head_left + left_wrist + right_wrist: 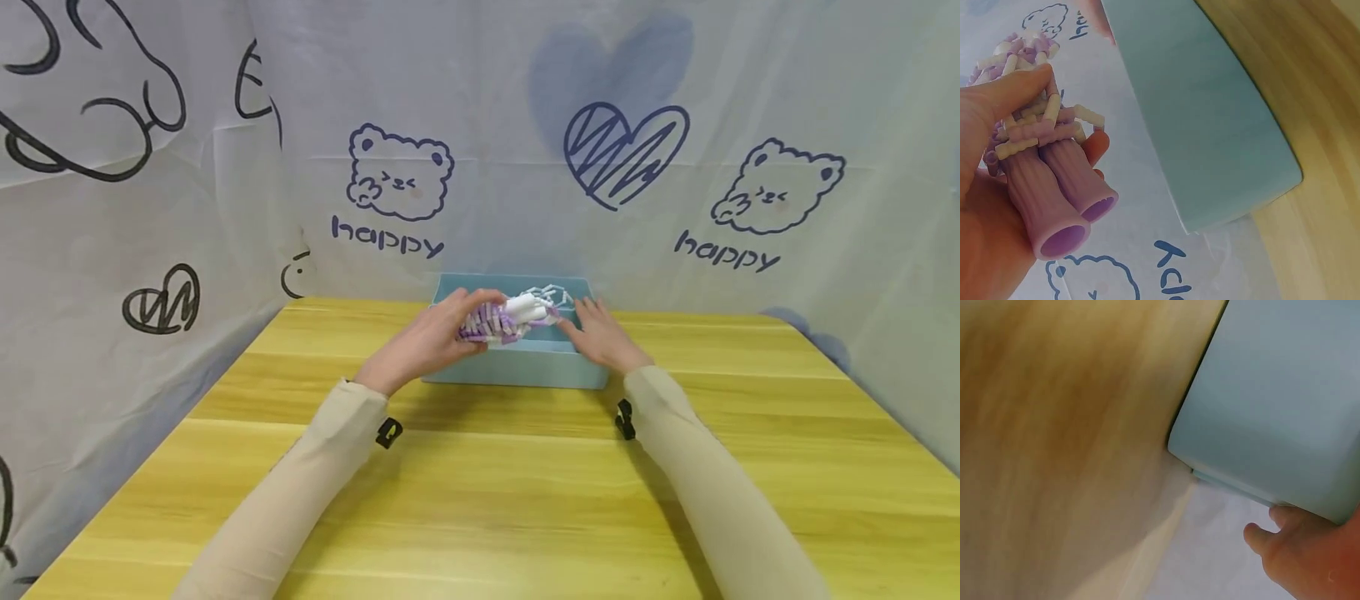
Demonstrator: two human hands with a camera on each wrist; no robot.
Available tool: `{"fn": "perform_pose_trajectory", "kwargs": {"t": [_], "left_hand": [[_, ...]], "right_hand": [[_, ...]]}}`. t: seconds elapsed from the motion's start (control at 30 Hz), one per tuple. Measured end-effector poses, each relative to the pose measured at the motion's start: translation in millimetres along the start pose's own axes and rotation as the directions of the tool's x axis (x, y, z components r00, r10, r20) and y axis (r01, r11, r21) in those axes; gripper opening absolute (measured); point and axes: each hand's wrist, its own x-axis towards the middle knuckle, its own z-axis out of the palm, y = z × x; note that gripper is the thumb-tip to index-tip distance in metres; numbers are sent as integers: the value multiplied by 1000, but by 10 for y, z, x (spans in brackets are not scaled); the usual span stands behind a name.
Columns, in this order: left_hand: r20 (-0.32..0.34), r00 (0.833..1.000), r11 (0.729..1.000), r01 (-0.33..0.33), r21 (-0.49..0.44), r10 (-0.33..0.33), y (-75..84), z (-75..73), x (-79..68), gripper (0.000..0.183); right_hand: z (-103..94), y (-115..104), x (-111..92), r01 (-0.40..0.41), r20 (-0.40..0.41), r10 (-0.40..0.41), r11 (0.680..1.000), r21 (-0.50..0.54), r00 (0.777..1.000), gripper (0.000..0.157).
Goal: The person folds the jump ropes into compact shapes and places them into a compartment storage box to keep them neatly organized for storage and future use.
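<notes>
My left hand (438, 329) grips a bundled beaded jump rope (491, 323) of purple and white segments above the light-blue box (517, 370). Two hollow purple handles (1054, 215) stick out beside its palm in the left wrist view, with bead strands wrapped around them. White tube-shaped pieces (528, 307) lie at the bundle's right end, and a pale-blue bead strand (553, 293) shows behind them. At the box's right end my right hand (603, 335) holds the rim, thumb toward the inside. Its fingers (1260, 537) show along the end wall in the right wrist view.
The box stands at the back of a wood-grain table (495, 500), close to a white curtain (495, 225) with bear and heart drawings. Another curtain side hangs along the left. Black wrist straps (389, 432) sit below both sleeves.
</notes>
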Motion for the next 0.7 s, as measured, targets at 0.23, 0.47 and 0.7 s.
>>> {"fn": "perform_pose_trajectory", "kwargs": {"t": [0.23,0.47,0.7], "left_hand": [[79,997,997,2,83,-9,-73,-17,415,63],[238,970,980,-1,199,-48,-152,192,761,63],[298,950,969,22,244,-97,-232,377,824,61]], "right_hand": [[-15,18,-3,-3,-7,3,1000,5,1000,71],[23,33,0,-7,-20,7,1000,1,1000,70],[22,47,-19,-30,-20,30,1000,9,999,72]]}}
